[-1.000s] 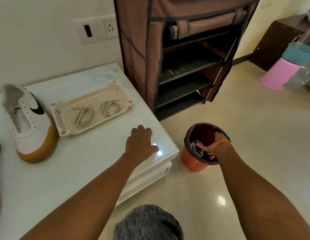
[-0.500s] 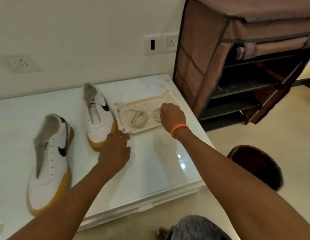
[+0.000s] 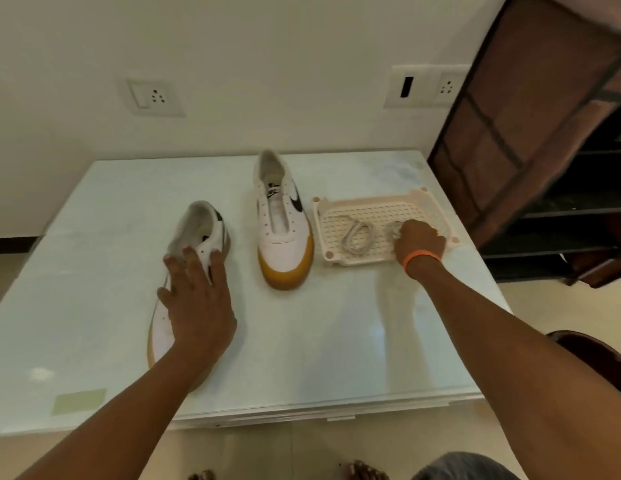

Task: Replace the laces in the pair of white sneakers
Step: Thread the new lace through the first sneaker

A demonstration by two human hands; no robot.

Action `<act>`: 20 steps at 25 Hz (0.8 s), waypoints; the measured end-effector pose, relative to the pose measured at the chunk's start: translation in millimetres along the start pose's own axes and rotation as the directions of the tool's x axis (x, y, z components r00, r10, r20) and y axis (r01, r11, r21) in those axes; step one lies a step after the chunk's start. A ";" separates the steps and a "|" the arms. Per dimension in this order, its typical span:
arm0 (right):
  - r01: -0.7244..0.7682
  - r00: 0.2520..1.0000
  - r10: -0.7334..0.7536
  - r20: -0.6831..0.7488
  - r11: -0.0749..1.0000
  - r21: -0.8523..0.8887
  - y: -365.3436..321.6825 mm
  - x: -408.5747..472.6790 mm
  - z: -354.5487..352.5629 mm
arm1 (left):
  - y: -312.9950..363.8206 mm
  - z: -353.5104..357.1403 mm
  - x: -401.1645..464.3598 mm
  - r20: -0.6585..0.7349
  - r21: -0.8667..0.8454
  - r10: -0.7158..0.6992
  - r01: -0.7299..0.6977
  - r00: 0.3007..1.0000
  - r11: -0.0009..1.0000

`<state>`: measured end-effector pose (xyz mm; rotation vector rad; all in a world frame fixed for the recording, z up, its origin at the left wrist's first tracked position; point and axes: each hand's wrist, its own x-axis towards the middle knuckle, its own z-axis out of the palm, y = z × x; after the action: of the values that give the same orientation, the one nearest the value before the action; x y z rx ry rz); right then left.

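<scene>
1. One white table (image 3: 319,341), glossy top, set against the wall; it carries everything listed below.
2. One brown fabric shoe rack (image 3: 531,109), standing at the table's right end, dark shelves showing.
3. One white sneaker, near (image 3: 201,230), gum sole, laceless, lying left of centre with toe toward the person. The left hand (image 3: 198,299) rests flat over its front, fingers straight and slightly spread.
4. One white sneaker, far (image 3: 283,226), gum sole, black mark on its side, eyelets bare, standing upright just left of the tray, toe toward the person.
5. One cream perforated tray (image 3: 430,206), at the table's right side.
6. One right hand (image 3: 420,240), orange band (image 3: 421,256) at the wrist, reaching into the tray; fingers curled down onto the right lace bundle, though I cannot tell whether they have closed on it.
7. One coiled lace bundle, left (image 3: 357,237), lying loose in the tray.
8. One lace bundle, right (image 3: 394,230), mostly hidden under the right hand.
</scene>
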<state>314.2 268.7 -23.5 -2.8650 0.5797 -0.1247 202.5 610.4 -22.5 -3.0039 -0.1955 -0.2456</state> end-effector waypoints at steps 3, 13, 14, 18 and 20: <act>-0.029 0.994 0.054 -0.090 0.966 0.258 -23.6 -12.9 -13.6 | -10.7 7.9 12.4 -0.042 -0.030 0.052 -0.053 0.998 0.998; 0.258 0.964 -0.242 -0.111 0.752 0.606 -147.7 -81.3 3.1 | 22.1 -5.1 71.2 -0.012 -0.632 0.059 -0.053 0.998 0.773; 0.242 0.965 -0.258 -0.053 0.788 0.566 -150.6 -86.1 11.2 | 35.8 -7.6 70.1 0.090 -0.746 0.034 0.044 0.995 0.664; 0.298 0.939 -0.343 0.033 0.856 0.422 -149.4 -91.1 18.8 | 54.8 -10.1 63.7 0.325 -0.834 0.075 0.249 0.943 0.492; 0.297 0.931 -0.360 0.062 0.845 0.444 -144.8 -97.7 11.5 | 51.5 -14.0 56.1 0.352 -0.830 0.061 0.282 0.934 0.481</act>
<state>280.1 439.5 -5.8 -2.4817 0.0128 -0.0850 262.4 564.6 -5.0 -4.0816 -0.4122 0.2947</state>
